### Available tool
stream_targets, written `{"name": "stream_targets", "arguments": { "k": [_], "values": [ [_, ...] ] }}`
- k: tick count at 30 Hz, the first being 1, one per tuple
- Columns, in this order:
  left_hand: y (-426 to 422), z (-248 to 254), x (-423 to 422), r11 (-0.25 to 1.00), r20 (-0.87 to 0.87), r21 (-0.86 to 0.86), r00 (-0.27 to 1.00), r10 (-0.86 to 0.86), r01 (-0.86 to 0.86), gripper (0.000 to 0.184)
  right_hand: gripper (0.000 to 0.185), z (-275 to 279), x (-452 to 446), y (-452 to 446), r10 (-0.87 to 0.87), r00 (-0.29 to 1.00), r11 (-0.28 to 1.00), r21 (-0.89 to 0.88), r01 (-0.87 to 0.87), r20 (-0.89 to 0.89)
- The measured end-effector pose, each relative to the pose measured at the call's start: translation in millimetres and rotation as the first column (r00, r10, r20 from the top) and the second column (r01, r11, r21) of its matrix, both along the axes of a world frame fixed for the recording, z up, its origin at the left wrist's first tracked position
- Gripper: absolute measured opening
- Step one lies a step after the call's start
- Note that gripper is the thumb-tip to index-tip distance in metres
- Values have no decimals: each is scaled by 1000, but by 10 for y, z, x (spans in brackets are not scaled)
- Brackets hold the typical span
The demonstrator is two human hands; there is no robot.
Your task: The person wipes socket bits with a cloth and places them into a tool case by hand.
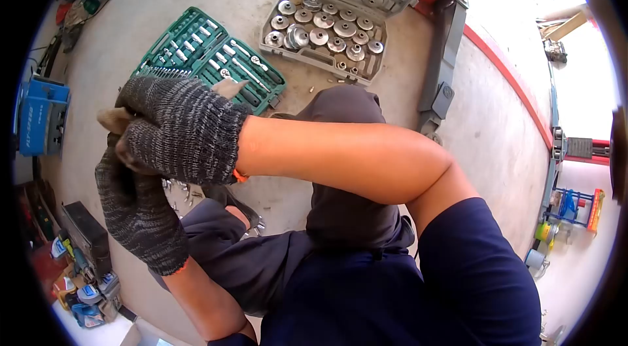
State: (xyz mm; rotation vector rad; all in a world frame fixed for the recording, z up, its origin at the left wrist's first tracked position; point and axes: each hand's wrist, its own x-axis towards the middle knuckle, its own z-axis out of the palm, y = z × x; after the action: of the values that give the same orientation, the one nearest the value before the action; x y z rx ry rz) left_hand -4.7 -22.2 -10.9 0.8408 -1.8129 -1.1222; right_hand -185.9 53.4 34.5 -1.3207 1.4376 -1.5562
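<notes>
In the head view my hands are together at the left, both in dark grey knitted gloves. My right hand (186,127) is closed around what looks like a greyish-brown rag (114,120), with one end showing past the fingers and another above the wrist. Just below it, my left hand (140,212) is closed, its fingers up against the right hand. Whatever lies between them is hidden. Behind the right hand, a green socket set case (268,74) lies unfolded on the floor, holding sockets, ratchets and a row of wrenches, partly covered by the glove.
A grey case (383,61) of round metal cup-shaped tools stands unfolded farther back. Loose small metal pieces (190,197) lie on the floor near my foot. A dark lift arm (441,77) is at the right, a blue box (44,117) at the left, and bottles (89,293) at lower left.
</notes>
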Motion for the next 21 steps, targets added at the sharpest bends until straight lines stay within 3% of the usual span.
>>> {"name": "stream_targets", "arguments": {
  "k": [2,4,7,8,11,13,14,15,17,18,19,20,21],
  "values": [
    [27,71,-93,971,-130,237,991,6,25,41,37,1,-13,-12,-5,1000,1000,5,5,0],
    [249,155,-252,993,-207,112,978,-8,32,48,36,-8,-47,-16,24,973,997,78,-6,-231],
    [294,186,-269,997,-81,-27,994,-70,68,48,38,8,-96,13,58,976,996,79,-42,-212],
    [303,203,-217,993,-91,74,992,-82,89,48,37,40,-114,59,40,981,998,53,-30,-191],
    [386,354,-290,978,-125,149,984,-126,144,38,31,-15,-149,48,80,997,996,44,-80,-12],
    [427,376,-357,980,-148,159,984,-96,120,35,22,-34,-175,41,22,971,994,-101,-47,-239],
    [451,376,-381,974,-185,178,977,-108,141,32,22,-115,-221,27,-145,790,929,-357,-99,-596],
    [483,392,-395,978,-183,180,981,-71,104,32,22,-158,-241,59,-114,795,925,-356,-133,-595],
    [501,439,-432,960,-234,243,969,-83,140,29,31,-153,-271,92,-279,683,912,-409,-31,-675],
    [471,394,-446,977,-223,181,973,-68,110,28,35,-150,-314,94,-389,517,879,-475,-41,-763],
    [416,343,-448,982,-220,172,975,-42,81,28,35,-102,-253,80,-380,530,873,-484,-66,-758],
    [350,297,-439,989,-215,134,976,-30,60,28,33,-19,-157,111,-76,953,971,-238,4,-293],
    [303,287,-404,994,-210,97,977,-22,43,28,32,33,-74,135,108,921,992,24,-126,374]
  ]
}}
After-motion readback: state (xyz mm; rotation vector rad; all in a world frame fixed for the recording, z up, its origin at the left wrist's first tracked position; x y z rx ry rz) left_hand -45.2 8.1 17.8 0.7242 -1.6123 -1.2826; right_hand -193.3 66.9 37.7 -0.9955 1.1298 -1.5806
